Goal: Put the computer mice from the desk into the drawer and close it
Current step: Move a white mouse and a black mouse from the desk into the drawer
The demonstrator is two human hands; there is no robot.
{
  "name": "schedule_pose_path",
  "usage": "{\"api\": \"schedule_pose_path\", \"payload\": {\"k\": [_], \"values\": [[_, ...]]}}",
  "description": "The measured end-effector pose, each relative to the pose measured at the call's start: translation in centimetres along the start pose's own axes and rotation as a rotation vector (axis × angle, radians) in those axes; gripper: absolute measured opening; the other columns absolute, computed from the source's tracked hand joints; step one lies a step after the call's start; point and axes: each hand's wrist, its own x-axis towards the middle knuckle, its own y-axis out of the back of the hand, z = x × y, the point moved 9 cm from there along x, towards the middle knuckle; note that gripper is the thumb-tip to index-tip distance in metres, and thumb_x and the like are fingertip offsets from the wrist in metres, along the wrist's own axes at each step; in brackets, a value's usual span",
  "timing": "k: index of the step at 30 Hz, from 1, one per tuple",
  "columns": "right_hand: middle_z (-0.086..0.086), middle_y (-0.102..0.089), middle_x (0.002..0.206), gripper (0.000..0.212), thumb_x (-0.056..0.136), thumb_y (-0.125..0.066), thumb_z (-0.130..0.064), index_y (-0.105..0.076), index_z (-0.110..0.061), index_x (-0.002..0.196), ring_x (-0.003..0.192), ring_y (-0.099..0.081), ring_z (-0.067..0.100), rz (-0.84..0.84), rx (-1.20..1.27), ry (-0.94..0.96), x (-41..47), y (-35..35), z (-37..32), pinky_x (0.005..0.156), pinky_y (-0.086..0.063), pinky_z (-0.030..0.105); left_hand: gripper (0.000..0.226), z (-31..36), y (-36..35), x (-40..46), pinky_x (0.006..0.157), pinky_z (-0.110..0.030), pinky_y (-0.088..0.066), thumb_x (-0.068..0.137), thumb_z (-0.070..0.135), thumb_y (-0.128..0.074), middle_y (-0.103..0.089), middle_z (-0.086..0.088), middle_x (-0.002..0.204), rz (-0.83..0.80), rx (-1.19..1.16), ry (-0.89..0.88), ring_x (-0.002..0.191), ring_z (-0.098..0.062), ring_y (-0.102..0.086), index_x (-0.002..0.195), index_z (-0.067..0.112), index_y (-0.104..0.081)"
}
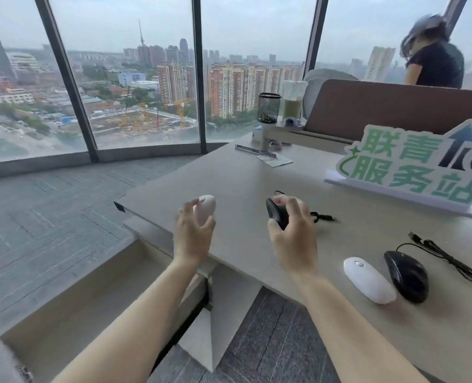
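My left hand (193,233) grips a white mouse (207,208) above the desk's left corner. In my right hand (294,233) is a black wired mouse (275,212); its cable (321,217) trails to the right on the desk (243,175). A second white mouse (368,280) and a second black wired mouse (407,276) lie side by side at the desk's near right. The open drawer (71,308) sits below and left of the desk edge, under my left forearm, with nothing visible in the part of it that I see.
A green-lettered sign (411,167) stands on the desk at the right. A mesh pen cup (268,107), a green drink cup (292,102) and papers (274,159) are at the back. A person (433,62) sits behind the brown partition. Windows run along the far side.
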Motion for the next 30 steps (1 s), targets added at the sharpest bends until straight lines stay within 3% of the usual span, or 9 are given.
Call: {"api": "schedule_pose_path", "payload": {"k": [3,6,12,17,24,30], "values": [[0.002,-0.054,0.124,0.037,0.081,-0.060,-0.009,-0.060,-0.022,0.116,0.112,-0.053,0.024,0.014,0.158,0.085,-0.3,-0.5,-5.3,0.097,-0.044,0.036,0.043,-0.8,6.5,0.0,0.086,-0.036,-0.044,0.087,0.025,-0.061,-0.046,-0.011,0.123,0.119,-0.034,0.014,0.106,-0.027,-0.052,0.128,0.022,-0.047],[-0.002,-0.053,0.123,0.039,0.083,-0.060,-0.008,-0.060,-0.025,0.118,0.116,-0.052,0.018,-0.042,0.312,0.113,-1.5,-2.5,-10.7,0.103,-0.042,0.034,0.044,-3.3,13.6,-0.2,0.080,-0.027,-0.036,0.087,0.023,-0.062,-0.045,-0.010,0.125,0.243,-0.004,0.035,0.098,-0.017,-0.045,0.129,0.021,-0.047],[-0.007,-0.053,0.117,0.038,0.084,-0.061,-0.004,-0.061,-0.024,0.117,0.110,-0.052,0.006,-0.152,0.449,0.129,-4.3,-8.6,-15.8,0.092,-0.035,0.004,0.045,-10.0,21.7,-1.7,0.079,-0.034,-0.039,0.087,0.028,-0.062,-0.046,-0.014,0.128,0.338,0.105,0.126,0.098,-0.021,-0.047,0.129,0.023,-0.047],[-0.006,-0.053,0.119,0.036,0.086,-0.061,-0.006,-0.061,-0.025,0.117,0.112,-0.053,0.010,-0.329,0.415,0.053,-7.7,-16.8,-13.7,0.099,-0.042,0.024,0.047,-18.3,22.0,-2.9,0.085,-0.039,-0.041,0.088,0.028,-0.060,-0.046,-0.018,0.129,0.246,0.230,0.333,0.111,-0.035,-0.053,0.132,0.018,-0.045],[-0.001,-0.055,0.123,0.039,0.082,-0.056,-0.011,-0.061,-0.026,0.118,0.115,-0.052,0.022,-0.611,0.080,-0.071,-12.0,-28.8,-5.5,0.101,-0.044,0.036,0.051,-28.3,15.9,-4.3,0.091,-0.043,-0.046,0.086,0.028,-0.054,-0.046,-0.021,0.125,-0.002,0.371,0.582,0.110,-0.040,-0.054,0.135,0.020,-0.041],[0.010,-0.037,0.138,0.042,0.089,-0.043,-0.010,-0.045,-0.023,0.129,0.117,-0.041,0.035,-1.011,-0.414,-0.150,-16.6,-36.4,1.1,0.097,-0.045,0.042,0.048,-32.8,12.5,-5.1,0.092,-0.040,-0.043,0.088,0.031,-0.052,-0.047,-0.016,0.126,-0.114,0.596,0.673,0.113,-0.038,-0.053,0.134,0.023,-0.042]]}}
